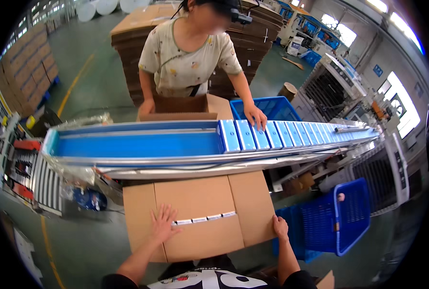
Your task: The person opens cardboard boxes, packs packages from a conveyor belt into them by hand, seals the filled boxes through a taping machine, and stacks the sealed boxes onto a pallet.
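Warehouse floor and stacked cardboard lie beyond the blue conveyor [137, 144], where a row of small blue boxes [272, 135] runs rightward. Just below it sits our cardboard box [200, 212], flaps nearly shut. Our left hand [164, 222] presses flat on the flaps, fingers spread; our right hand [280, 227] grips its right edge. Across the conveyor, a co-worker's hand [256, 117] touches the boxes.

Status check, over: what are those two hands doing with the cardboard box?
Left hand flat on carton flaps, fingers spread. Right hand gripping carton's right edge. Flaps nearly shut, slim gap showing. Blue basket close at right.
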The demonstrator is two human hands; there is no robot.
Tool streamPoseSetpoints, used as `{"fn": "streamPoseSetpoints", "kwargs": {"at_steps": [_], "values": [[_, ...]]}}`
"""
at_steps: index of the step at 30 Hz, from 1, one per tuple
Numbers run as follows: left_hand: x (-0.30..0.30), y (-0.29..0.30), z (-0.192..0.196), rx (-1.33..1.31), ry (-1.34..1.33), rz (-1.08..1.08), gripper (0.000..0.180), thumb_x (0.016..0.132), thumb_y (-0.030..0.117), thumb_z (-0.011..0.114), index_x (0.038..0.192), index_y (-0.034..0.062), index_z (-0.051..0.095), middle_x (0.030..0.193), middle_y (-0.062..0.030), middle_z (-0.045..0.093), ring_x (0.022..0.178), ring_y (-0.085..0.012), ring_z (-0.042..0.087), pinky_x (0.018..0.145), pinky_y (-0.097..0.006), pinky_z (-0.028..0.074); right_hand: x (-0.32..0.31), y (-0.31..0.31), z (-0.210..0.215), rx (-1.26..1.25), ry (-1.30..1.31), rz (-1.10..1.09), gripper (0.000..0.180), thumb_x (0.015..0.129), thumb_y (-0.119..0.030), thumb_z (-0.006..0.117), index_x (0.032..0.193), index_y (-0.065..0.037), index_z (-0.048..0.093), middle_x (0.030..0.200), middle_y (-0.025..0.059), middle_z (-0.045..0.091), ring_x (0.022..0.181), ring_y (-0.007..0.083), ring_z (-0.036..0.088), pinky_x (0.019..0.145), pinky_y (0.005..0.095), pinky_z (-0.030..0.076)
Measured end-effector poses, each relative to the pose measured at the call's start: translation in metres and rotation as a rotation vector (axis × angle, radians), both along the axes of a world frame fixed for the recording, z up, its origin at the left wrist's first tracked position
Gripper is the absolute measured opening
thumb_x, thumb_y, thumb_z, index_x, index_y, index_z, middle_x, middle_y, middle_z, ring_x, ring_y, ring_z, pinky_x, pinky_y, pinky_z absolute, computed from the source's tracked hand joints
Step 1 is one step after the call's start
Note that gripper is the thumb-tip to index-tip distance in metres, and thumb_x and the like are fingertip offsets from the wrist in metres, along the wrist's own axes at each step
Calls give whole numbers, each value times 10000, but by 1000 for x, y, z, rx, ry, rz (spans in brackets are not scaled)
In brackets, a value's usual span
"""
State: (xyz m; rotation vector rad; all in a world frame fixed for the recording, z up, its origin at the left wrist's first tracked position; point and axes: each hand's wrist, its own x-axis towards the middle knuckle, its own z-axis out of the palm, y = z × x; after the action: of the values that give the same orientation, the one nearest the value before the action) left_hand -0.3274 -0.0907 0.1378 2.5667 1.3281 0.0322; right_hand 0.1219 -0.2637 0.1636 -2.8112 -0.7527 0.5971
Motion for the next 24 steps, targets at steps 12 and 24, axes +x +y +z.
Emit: {"fn": "streamPoseSetpoints", "kwargs": {"at_steps": [12, 24], "values": [[-8, 1, 7, 34, -86, 82, 746, 788, 628, 453, 1371, 181, 323, 1470, -71, 188, 1366, -309, 83, 997, -674, 96, -111, 14, 103, 102, 394, 595, 530, 855, -388, 512, 1266, -60, 446, 1143, 223, 551, 1122, 352, 494, 926, 342, 397], [-144, -31, -16, -325, -266, 1277, 568, 744, 490, 626, 1101, 55, 547, 1095, -184, 577, 985, -328, 568, 798, -406, 457, -118, 227, -3, 238, -177, 1363, 914, 631, -663, 608, 1363, -206, 308, 1374, 130, 349, 1261, 341, 331, 919, 655, 281]]}}
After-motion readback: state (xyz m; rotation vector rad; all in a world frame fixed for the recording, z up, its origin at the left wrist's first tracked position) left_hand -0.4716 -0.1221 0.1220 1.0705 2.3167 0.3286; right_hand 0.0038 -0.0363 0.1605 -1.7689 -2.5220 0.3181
